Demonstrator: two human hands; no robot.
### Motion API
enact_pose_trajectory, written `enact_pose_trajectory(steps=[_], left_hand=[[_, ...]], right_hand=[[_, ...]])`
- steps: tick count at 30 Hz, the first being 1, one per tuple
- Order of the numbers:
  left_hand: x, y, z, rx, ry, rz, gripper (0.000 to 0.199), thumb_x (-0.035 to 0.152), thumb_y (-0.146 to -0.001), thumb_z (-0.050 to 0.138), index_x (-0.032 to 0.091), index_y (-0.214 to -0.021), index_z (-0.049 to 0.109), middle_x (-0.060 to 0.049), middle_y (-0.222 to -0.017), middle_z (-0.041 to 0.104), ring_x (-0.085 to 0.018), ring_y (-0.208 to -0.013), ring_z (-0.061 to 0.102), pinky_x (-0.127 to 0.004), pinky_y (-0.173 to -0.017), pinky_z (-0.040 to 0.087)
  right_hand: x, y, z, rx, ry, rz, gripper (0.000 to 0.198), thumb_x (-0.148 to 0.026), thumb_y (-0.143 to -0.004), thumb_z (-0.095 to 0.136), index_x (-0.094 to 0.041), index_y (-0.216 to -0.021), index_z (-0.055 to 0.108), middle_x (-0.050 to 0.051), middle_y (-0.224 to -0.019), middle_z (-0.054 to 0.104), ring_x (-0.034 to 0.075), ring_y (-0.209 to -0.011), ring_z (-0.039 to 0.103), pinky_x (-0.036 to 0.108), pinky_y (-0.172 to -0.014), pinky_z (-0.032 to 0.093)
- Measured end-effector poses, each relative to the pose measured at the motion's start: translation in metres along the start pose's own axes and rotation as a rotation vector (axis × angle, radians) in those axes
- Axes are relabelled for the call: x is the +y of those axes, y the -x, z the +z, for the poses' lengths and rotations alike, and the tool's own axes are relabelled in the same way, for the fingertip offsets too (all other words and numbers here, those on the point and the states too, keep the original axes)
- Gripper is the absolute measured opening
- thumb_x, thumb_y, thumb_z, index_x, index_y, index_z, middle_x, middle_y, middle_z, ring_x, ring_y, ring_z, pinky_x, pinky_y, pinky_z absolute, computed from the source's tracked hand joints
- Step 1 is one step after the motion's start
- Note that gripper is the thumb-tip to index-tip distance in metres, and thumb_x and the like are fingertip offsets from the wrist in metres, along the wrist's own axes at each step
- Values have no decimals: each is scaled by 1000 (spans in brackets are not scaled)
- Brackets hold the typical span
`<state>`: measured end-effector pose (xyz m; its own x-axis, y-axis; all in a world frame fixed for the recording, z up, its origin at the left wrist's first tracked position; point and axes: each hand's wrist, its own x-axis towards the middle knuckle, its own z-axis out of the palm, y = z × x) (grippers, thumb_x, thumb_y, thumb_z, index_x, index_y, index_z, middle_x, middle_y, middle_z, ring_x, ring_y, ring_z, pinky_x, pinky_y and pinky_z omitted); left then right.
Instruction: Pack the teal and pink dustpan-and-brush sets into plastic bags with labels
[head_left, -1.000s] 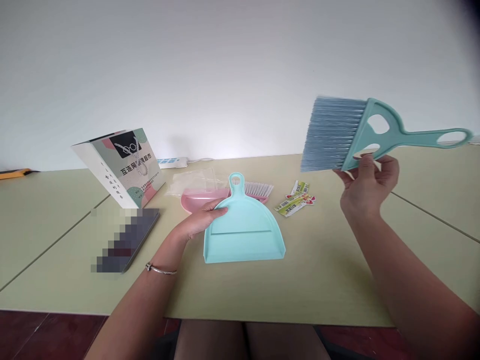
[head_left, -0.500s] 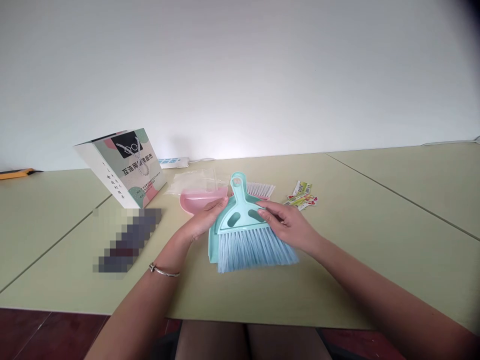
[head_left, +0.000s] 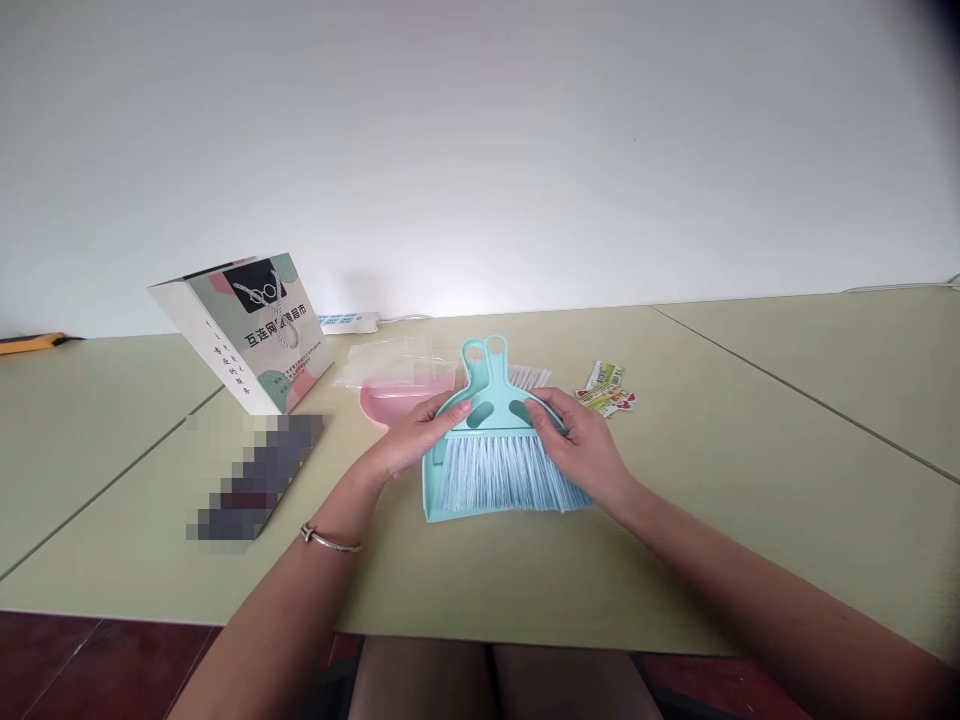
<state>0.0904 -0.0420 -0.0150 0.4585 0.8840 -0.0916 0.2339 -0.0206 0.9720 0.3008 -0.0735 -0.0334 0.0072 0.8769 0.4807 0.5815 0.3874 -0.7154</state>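
Observation:
In the head view a teal hand brush [head_left: 499,460] with pale blue bristles lies over a matching teal dustpan [head_left: 432,495], bristles toward me. The two ring-ended handles show side by side at the top. My left hand [head_left: 411,440] grips the left side of the pair, thumb on the brush's shoulder. On the right edge, my right hand [head_left: 583,445] is closed with its thumb by the brush's right slot; its other fingers are partly hidden behind. Just beyond lie a pink dustpan [head_left: 384,403] and a white-bristled brush [head_left: 531,376], both partly covered by the teal set.
A clear plastic bag [head_left: 390,360] lies over the pink dustpan's far side. Several green-and-white packets [head_left: 604,386] lie to the right. A paper gift bag [head_left: 281,335], a pixelated dark object [head_left: 262,480] and a power strip [head_left: 349,323] are on the left.
The teal brush has shifted right and straightened over the dustpan, so both handle rings now show. My left thumb has moved onto the brush.

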Motion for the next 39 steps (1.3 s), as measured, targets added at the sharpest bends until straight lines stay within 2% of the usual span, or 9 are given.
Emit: enact_pose_trajectory(steps=[7, 13, 16, 19, 23, 26, 33, 36, 39], left_hand=[[0, 0, 1, -68, -88, 79, 65, 43, -74, 67, 27, -133, 44, -7, -129, 55, -28, -118, 49, -42, -95, 39], [1, 0, 2, -51, -81, 101, 63, 42, -75, 66, 26, -132, 44, -7, -131, 54, -27, -120, 49, -41, -98, 37], [0, 0, 1, -47, -49, 68, 65, 42, -74, 67, 27, -133, 44, -6, -130, 55, -27, -119, 50, -41, -98, 38], [-1, -1, 1, -38, -35, 49, 66, 43, -74, 67, 28, -133, 43, -6, -129, 56, -27, -118, 51, -41, -97, 38], [2, 0, 1, -34, -53, 53, 66, 44, -75, 65, 28, -134, 42, -5, -131, 55, -27, -119, 50, -39, -96, 38], [4, 2, 2, -55, -66, 48, 64, 46, -75, 64, 27, -133, 44, -5, -129, 56, -27, -118, 50, -39, -96, 39], [1, 2, 4, -48, -100, -6, 67, 50, -76, 60, 29, -137, 41, -5, -135, 51, -30, -120, 48, -40, -97, 37], [0, 0, 5, -11, -121, -2, 61, 54, -77, 57, 32, -133, 46, -2, -132, 54, -28, -120, 48, -38, -96, 37], [1, -2, 6, 30, -197, 16, 53, 59, -77, 52, 28, -120, 59, -2, -115, 64, -26, -107, 55, -36, -90, 41]], right_hand=[[5, 0, 4, 4, -37, -74, 26, -35, -88, 46, -20, -98, 64, 4, -89, 70, 19, -78, 63, 31, -68, 49], [7, -1, 4, 115, 18, -298, 20, -29, -89, 47, -24, -100, 63, 7, -97, 62, 19, -91, 60, 34, -77, 50], [7, -2, 2, 213, 78, -336, 19, -30, -88, 49, -26, -99, 63, 9, -109, 55, 23, -105, 54, 41, -88, 47], [10, -5, -3, 183, 47, -207, 25, -36, -85, 53, -26, -107, 60, 11, -118, 51, 26, -114, 49, 45, -91, 44], [16, -10, -11, -196, -210, 147, 40, -48, -86, 48, -27, -120, 52, 8, -116, 60, 23, -103, 58, 39, -83, 50], [19, -12, -12, -384, -346, 287, 43, -55, -86, 44, -28, -115, 59, 4, -107, 66, 23, -100, 61, 36, -80, 51], [14, -9, -6, -288, -223, 174, 42, -53, -86, 44, -25, -108, 66, 1, -86, 69, 21, -82, 62, 31, -70, 48], [12, -8, -5, -275, -169, 144, 40, -52, -87, 42, -24, -99, 68, 1, -82, 68, 20, -76, 60, 30, -66, 46], [11, -6, -1, -281, -141, 143, 41, -53, -86, 42, -20, -83, 66, 1, -75, 65, 19, -70, 58, 29, -63, 44]])
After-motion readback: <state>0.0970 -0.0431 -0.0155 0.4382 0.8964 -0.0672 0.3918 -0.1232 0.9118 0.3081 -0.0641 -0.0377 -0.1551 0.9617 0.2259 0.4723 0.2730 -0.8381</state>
